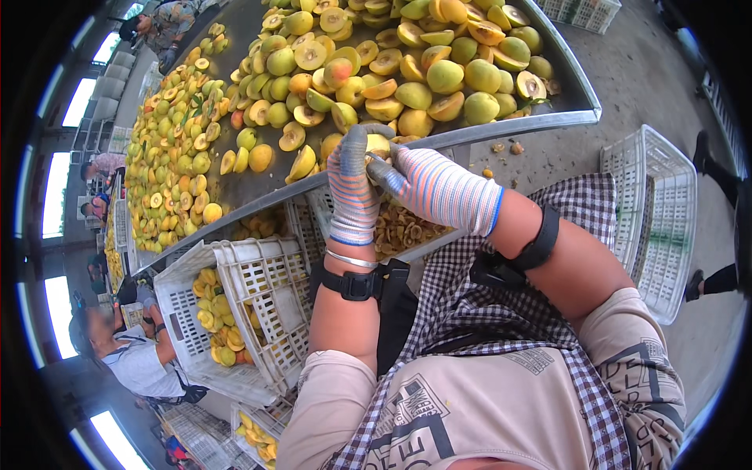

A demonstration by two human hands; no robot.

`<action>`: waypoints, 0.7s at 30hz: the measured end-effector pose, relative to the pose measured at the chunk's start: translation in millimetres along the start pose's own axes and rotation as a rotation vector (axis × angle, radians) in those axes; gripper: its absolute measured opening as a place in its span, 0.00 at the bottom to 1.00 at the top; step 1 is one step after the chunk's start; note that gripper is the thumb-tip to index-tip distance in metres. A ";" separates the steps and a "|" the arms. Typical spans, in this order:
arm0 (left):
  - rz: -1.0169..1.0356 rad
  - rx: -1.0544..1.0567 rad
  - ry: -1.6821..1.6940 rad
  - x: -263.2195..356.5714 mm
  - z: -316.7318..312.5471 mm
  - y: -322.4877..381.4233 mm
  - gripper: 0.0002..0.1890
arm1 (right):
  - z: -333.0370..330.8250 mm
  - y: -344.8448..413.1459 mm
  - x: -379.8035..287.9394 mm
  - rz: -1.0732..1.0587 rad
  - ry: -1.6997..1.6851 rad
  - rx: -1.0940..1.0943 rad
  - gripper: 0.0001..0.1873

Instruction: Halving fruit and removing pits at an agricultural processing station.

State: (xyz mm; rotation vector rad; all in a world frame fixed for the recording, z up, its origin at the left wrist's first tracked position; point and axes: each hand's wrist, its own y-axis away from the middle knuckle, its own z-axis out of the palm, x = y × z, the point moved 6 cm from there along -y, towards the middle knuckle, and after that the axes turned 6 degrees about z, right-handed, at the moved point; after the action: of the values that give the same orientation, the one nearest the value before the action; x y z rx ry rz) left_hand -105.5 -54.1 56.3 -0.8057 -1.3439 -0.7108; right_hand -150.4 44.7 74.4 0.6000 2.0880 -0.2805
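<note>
Both my hands wear striped knit gloves with grey coated fingers and meet over the near metal rim of a large table. My left hand [354, 176] grips a yellow halved fruit [378, 144], its fingers curled around the far side. Close against it from the right, my right hand [432, 179] holds a small thin metal tool [375, 157] at the fruit; most of the tool is hidden by the fingers. Beyond them lie heaps of yellow-green fruit, peach or apricot like, many cut in half, some with pits showing [310, 54]. The metal table [523, 122] has a raised rim.
Below the rim sits a container of pits and scraps [405, 229]. White plastic crates [267, 294] with halved fruit stand at lower left; another white crate [664, 229] is at right. Co-workers [141, 358] are at left, another [170, 23] across the table. Someone's legs show far right.
</note>
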 end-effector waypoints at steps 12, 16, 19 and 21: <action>0.063 0.047 0.066 6.1 5.4 4.6 0.24 | 16.4 20.3 0.0 0.590 -1.156 -0.512 0.18; 0.024 0.097 0.169 -9.5 -0.8 4.0 0.26 | 20.9 15.3 11.0 0.493 -0.946 -0.486 0.19; 0.082 0.011 0.332 -7.6 -0.5 4.4 0.28 | 22.5 22.1 -4.0 0.584 -1.365 -0.750 0.20; 0.118 0.019 0.387 -5.3 1.2 7.9 0.29 | 24.9 25.0 -6.9 0.584 -1.445 -0.818 0.20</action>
State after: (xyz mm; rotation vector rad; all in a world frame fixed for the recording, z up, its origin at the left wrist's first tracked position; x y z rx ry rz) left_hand -100.1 -48.8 50.4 -0.6841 -0.9460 -0.7172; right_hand -116.4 53.6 67.1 0.2772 0.4662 0.3956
